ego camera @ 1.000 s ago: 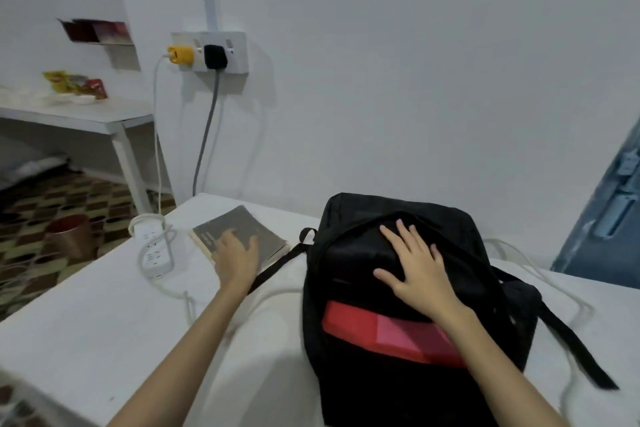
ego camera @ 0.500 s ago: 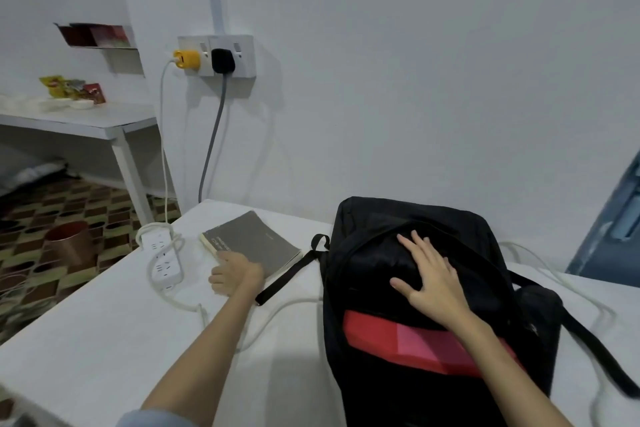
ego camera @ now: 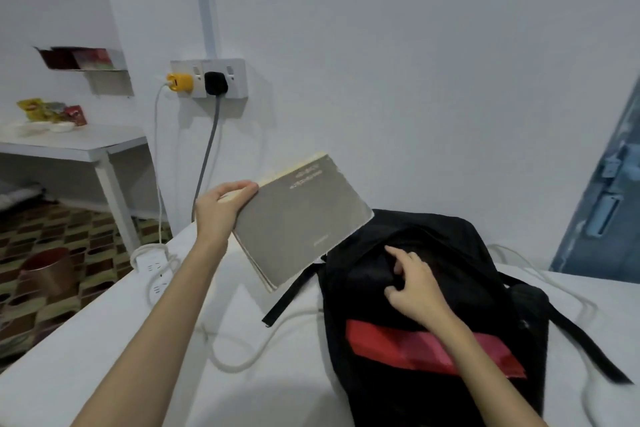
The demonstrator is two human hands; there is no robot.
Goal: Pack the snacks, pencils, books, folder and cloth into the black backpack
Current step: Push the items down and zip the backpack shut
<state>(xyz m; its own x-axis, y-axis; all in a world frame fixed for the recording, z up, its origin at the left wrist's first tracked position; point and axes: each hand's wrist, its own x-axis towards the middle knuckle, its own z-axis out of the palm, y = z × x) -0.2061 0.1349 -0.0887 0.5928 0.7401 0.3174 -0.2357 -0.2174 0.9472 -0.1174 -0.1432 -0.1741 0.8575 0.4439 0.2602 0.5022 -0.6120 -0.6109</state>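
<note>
Over on the far left there's a side table with a few snack packets and small white bowls on it, plus a coppery bin on the patterned floor. Wall socket has a yellow plug and a black plug in it, and a white power strip sits at the left edge of the desk with its cable trailing across the top.

The left hand is holding a grey book up in the air, well clear of the desk, tilted, thumb on the cover and fingers curled round the back of its left edge. The book's lower right corner hangs just over the top left of the black backpack.

The backpack lies on the right half of the desk, red panel facing up, straps flopped out on both sides. The right hand is on top of it near the opening, fingers curled and pinching the black fabric at the zip edge. Can't tell how far the opening is unzipped. Blue door at the far right.
</note>
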